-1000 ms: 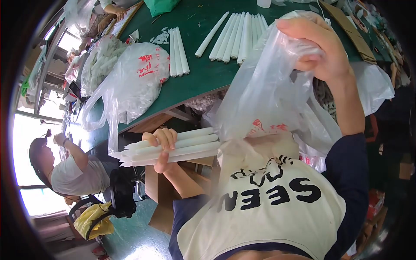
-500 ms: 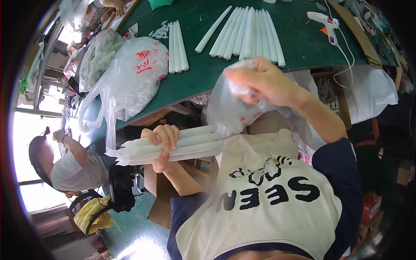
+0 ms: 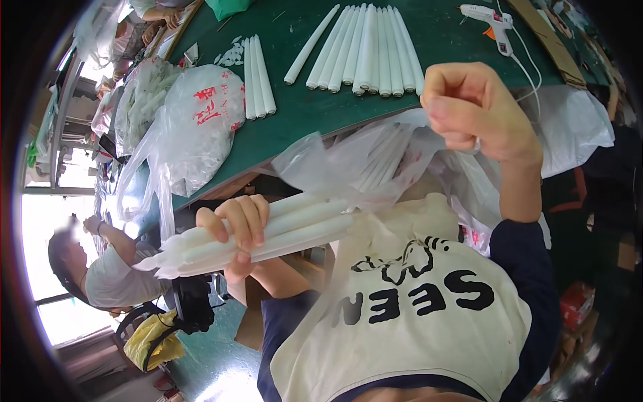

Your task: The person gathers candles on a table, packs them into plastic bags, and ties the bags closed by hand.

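Observation:
My left hand (image 3: 234, 228) is wrapped round a bundle of white taper candles (image 3: 301, 231). Their flame-shaped tips point left, and their other ends lie against a clear plastic bag (image 3: 328, 164). Higher up on the right, my right hand (image 3: 472, 110) is closed in a pinch on the bag's edge. The bag stretches out below the table edge, with long pale shapes showing through it. Beyond it, a row of white taper candles (image 3: 365, 53) lies on the green table (image 3: 281, 134). A smaller group of candles (image 3: 258, 77) lies to the left.
Small white flame-shaped pieces (image 3: 232, 53) lie by the smaller group. A filled plastic bag (image 3: 194, 127) with red print sits at the table's left edge. A white glue gun (image 3: 492, 27) with its cord lies at the right. Another person (image 3: 117, 268) sits at the left.
My right hand has moved right and slightly up, and the plastic bag is now spread wider. My left hand and the candles have shifted slightly left and down.

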Action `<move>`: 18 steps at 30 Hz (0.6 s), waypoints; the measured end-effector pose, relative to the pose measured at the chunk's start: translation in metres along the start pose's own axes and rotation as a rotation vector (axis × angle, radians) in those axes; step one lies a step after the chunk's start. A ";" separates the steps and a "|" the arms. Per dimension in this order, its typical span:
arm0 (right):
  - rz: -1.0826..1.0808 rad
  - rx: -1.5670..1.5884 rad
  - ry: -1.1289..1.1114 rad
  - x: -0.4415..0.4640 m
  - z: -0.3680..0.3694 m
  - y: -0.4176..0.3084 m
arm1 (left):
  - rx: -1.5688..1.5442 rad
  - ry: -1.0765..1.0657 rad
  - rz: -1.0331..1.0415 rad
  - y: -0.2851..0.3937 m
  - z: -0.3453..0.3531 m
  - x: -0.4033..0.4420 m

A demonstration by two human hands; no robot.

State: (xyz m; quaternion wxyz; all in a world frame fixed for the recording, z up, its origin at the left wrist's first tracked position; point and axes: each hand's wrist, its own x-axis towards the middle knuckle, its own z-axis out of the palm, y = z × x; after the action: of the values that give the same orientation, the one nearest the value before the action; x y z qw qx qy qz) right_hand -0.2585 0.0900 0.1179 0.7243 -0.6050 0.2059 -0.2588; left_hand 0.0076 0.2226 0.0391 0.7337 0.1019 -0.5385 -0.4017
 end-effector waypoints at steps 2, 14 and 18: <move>-0.041 0.018 -0.007 -0.001 -0.001 -0.006 | -0.052 -0.112 0.046 -0.001 0.005 0.016; -0.123 0.016 0.063 -0.006 -0.007 -0.015 | -0.089 -0.254 0.195 -0.043 0.062 0.069; -0.110 0.005 0.087 -0.017 -0.020 -0.019 | 0.198 -0.144 0.088 -0.094 0.072 0.060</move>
State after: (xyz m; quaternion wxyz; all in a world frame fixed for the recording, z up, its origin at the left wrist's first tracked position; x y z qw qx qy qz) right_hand -0.2863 0.0833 0.1326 0.7009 -0.6018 0.2027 -0.3248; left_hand -0.0947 0.1396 0.0559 0.6963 0.1209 -0.6308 -0.3205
